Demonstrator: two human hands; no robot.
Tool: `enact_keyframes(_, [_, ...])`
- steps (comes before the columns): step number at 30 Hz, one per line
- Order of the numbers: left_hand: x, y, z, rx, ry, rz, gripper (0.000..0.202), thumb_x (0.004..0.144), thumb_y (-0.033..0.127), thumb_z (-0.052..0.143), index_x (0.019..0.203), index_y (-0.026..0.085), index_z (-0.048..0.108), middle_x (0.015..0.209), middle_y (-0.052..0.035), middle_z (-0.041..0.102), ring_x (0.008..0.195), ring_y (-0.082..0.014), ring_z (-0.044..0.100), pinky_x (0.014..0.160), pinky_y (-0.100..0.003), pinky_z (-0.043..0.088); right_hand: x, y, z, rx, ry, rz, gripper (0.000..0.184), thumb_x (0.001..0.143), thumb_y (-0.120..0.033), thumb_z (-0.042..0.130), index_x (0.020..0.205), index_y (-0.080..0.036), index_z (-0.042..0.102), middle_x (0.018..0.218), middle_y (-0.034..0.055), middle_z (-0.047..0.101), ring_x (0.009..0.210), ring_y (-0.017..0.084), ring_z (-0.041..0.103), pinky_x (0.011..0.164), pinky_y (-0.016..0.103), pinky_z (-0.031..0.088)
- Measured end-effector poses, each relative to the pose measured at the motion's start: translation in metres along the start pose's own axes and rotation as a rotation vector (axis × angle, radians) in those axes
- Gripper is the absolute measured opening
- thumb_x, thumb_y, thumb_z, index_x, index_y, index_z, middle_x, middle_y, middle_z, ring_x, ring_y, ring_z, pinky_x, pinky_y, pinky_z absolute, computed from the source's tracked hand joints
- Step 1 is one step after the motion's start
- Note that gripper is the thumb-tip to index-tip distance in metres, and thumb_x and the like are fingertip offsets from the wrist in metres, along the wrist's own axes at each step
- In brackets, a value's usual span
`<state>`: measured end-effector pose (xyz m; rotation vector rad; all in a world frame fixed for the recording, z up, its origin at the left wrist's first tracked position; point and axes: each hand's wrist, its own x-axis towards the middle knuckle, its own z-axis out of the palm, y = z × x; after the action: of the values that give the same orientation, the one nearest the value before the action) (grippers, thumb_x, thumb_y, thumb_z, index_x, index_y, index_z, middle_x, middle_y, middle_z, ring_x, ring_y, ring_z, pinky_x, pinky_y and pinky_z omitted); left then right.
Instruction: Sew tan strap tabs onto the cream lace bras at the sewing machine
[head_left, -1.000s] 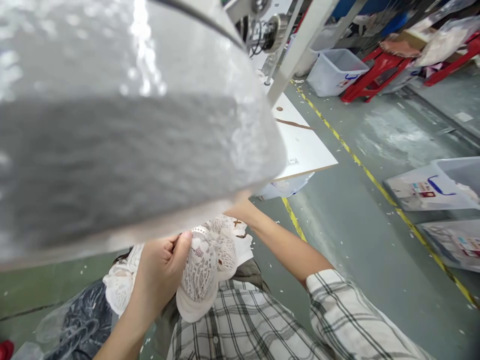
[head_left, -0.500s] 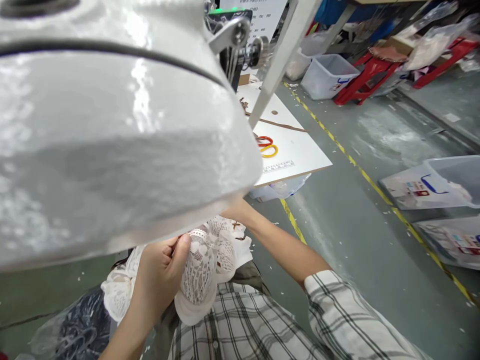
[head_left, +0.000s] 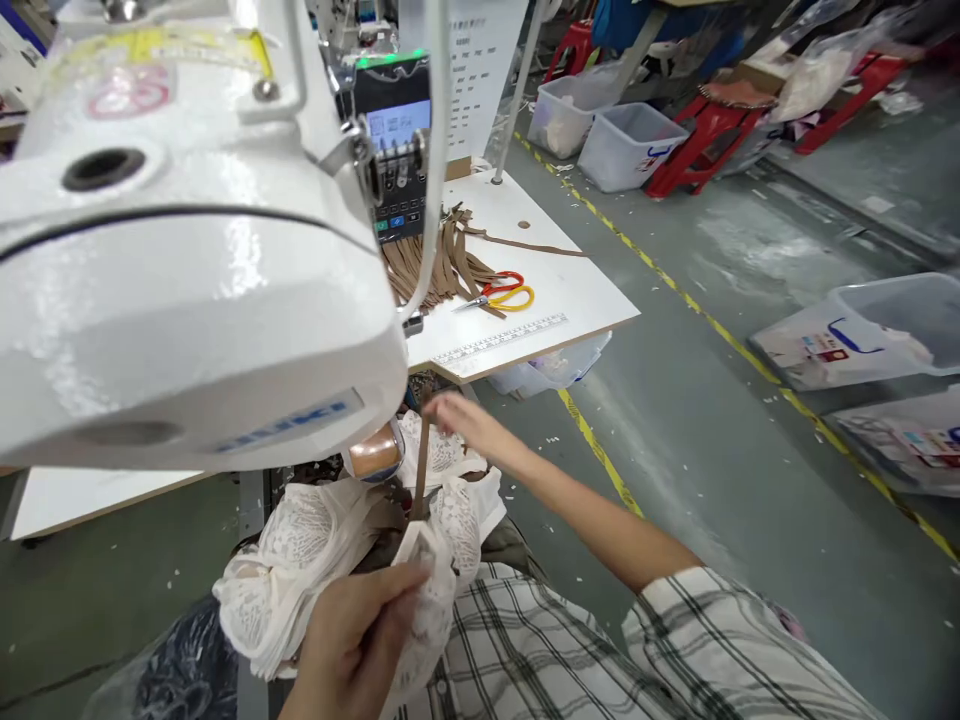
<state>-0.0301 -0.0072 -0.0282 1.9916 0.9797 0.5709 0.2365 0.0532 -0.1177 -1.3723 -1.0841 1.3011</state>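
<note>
My left hand (head_left: 360, 630) is closed on a white lace bra (head_left: 427, 620), low in the head view. From the top of its cup a brown strap (head_left: 421, 465) runs upward. My right hand (head_left: 457, 415), slightly blurred, pinches that strap near its upper end, below the table edge. More white lace bras (head_left: 300, 540) lie piled to the left of the held one, and others sit behind it by my lap. Above my hands looms the white head of a sewing machine (head_left: 300, 330).
On the white tabletop (head_left: 600, 300) lie a bundle of brown straps (head_left: 442, 260), red-and-yellow-handled scissors (head_left: 510, 292) and a printed ruler (head_left: 502, 340). A control panel (head_left: 394, 130) stands behind the machine. Plastic bins (head_left: 634, 150) and a red stool (head_left: 712, 130) are on the floor.
My view has pulled back, showing more of the machine and table. The bra in my left hand came lower and nearer. A brown strap now stretches between both hands; my right hand, partly hidden before, shows.
</note>
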Motion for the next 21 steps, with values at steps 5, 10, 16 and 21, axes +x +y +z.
enact_keyframes(5, [-0.024,-0.007,-0.019,-0.026,0.413,-0.365,0.022,0.087,0.045,0.06,0.088,0.029,0.075,0.092,-0.0023,0.077,0.086,-0.0233,0.07,0.075,-0.03,0.058,-0.086,0.025,0.028,-0.195,-0.714,-0.022,0.049,0.059,-0.056,0.082,0.095,-0.023,0.074,0.09,-0.0001,0.072,0.086,0.017,0.066,0.085,0.026,0.049])
enact_keyframes(10, [0.006,-0.043,-0.032,0.051,0.399,-0.605,0.045,0.083,0.058,0.055,0.108,0.024,0.07,0.12,-0.0097,0.069,0.114,-0.0329,0.062,0.091,-0.045,0.055,-0.123,-0.005,0.033,0.071,-1.051,-0.031,0.068,0.077,-0.08,0.051,0.084,-0.014,0.069,0.075,0.0006,0.065,0.07,0.012,0.059,0.07,0.019,0.048])
enact_keyframes(16, [-0.018,-0.048,0.027,-0.457,-0.065,-0.346,0.075,0.068,0.061,0.075,0.136,0.036,0.054,0.146,-0.0081,0.052,0.134,-0.0346,0.048,0.109,-0.046,0.042,-0.12,-0.024,0.056,-0.147,-0.377,-0.2,0.056,0.094,-0.066,0.036,0.085,-0.017,0.062,0.08,0.0032,0.059,0.076,0.016,0.055,0.076,0.026,0.047])
enact_keyframes(21, [-0.03,-0.028,0.025,-0.617,-0.062,-0.334,0.07,0.076,0.06,0.07,0.133,0.021,0.059,0.128,-0.0138,0.065,0.116,-0.0319,0.062,0.11,-0.049,0.039,-0.111,-0.018,0.083,-0.279,-0.319,-0.268,0.039,0.095,-0.054,0.043,0.1,-0.021,0.063,0.094,0.0097,0.065,0.09,0.024,0.061,0.083,0.033,0.051])
